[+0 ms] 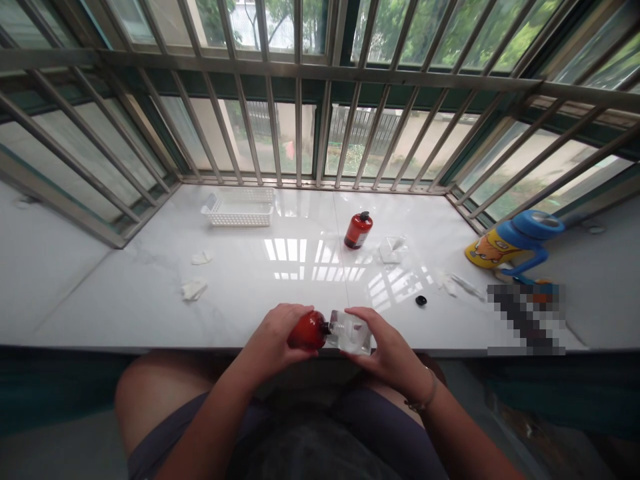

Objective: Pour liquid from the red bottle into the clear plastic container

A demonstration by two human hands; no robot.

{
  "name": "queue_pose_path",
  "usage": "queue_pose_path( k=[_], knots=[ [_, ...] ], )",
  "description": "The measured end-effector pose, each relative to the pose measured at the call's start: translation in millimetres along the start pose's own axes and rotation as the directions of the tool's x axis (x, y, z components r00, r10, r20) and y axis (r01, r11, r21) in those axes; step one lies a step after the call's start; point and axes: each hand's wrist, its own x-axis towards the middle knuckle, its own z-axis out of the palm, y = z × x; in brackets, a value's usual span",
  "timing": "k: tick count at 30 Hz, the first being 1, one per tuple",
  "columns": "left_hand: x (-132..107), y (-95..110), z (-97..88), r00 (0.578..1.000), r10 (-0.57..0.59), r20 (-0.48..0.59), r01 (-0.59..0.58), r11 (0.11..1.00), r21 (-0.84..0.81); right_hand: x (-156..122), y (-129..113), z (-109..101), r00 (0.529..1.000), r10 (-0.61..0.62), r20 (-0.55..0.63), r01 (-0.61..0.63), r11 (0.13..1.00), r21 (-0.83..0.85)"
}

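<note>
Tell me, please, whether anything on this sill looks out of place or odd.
A black cap lies loose on the sill, away from any bottle. Crumpled white tissues are strewn at the left, and the yellow-and-blue bottle lies tipped at the right. No spill shows.

Red bottle [306, 331] sideways, neck against a clear, perhaps plastic, container [353, 333], at the sill [150, 300] edge.

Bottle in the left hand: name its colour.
Red. Head view shows the bottle best, in the left hand, against a clear container in the right hand.
</note>
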Motion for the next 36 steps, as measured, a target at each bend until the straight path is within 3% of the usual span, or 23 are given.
queue_pose_path(
  k=[19,36],
  knots=[
    [-1.4,-5.2,7.1,0.998,-0.048,-0.041,0.042,0.989,-0.143,19.6,-20.3,-27.1,0.99,-0.081,0.113,0.092,0.991,-0.094],
    [-3.0,-11.3,8.8,0.997,-0.065,-0.047,0.057,0.985,-0.16,26.1,-24.1,-28.6,0.983,-0.106,0.148,0.131,0.977,-0.17]
  ],
)
